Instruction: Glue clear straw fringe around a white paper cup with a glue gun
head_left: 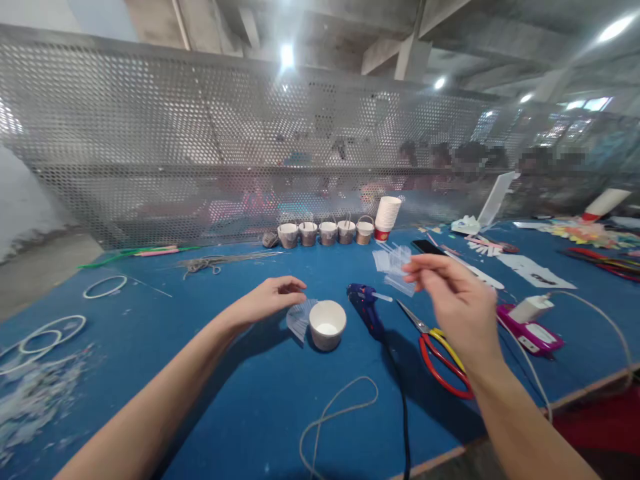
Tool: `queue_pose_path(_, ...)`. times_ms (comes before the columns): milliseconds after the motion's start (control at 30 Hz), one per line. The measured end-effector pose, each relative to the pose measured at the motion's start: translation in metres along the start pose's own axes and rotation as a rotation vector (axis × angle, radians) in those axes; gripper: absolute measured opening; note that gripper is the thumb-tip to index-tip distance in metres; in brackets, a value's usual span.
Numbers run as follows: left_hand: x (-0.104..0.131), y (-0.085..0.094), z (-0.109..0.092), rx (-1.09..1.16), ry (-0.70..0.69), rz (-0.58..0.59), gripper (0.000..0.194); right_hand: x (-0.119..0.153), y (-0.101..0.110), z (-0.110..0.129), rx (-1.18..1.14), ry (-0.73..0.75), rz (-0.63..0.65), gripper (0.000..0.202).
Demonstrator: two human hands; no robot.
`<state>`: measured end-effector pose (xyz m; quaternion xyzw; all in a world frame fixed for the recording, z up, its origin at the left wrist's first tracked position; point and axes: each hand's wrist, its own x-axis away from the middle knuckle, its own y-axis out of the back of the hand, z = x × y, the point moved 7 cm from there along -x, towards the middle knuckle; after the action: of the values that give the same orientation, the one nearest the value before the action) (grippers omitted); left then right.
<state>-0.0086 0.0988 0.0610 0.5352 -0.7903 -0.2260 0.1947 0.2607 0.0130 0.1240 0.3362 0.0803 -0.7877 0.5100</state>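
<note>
Near the middle of the table stands a small white paper cup (327,325). A translucent pleated fan-shaped piece (299,321) lies against its left side. My left hand (273,297) hovers just above that piece, fingers loosely bent with a gap to the thumb, apparently holding nothing. Over to the right, my right hand (453,293) pinches a clear ribbed piece (401,257) between thumb and fingertips. More clear ribbed pieces (400,285) lie beneath it. Between the cup and my right hand rest a blue glue gun (367,307) and scissors (443,357) with red and yellow handles.
Several small handled cups (327,233) line the back beside a stack of paper cups (387,217). A loop of cord (320,421) lies in front. White rings (105,287) and scraps (37,393) are at left, a purple power strip (537,331) at right. Perforated metal screens the back.
</note>
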Motion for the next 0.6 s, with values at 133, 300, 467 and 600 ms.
queue_pose_path(133,0.0,0.001,0.01,-0.006,0.026,0.111,0.046,0.008,0.008,-0.058,0.085,-0.24,0.01,0.025)
queue_pose_path(300,-0.005,-0.015,0.019,-0.011,0.012,0.199,0.029,0.033,-0.053,-0.101,0.177,-0.357,0.356,0.032)
queue_pose_path(467,-0.008,-0.016,0.015,-0.03,-0.056,0.106,0.01,0.036,-0.089,-0.107,0.236,-0.35,0.444,0.015)
queue_pose_path(600,-0.007,-0.013,0.01,-0.037,-0.122,-0.009,0.005,0.03,-0.097,-0.113,0.241,-0.347,0.437,0.013)
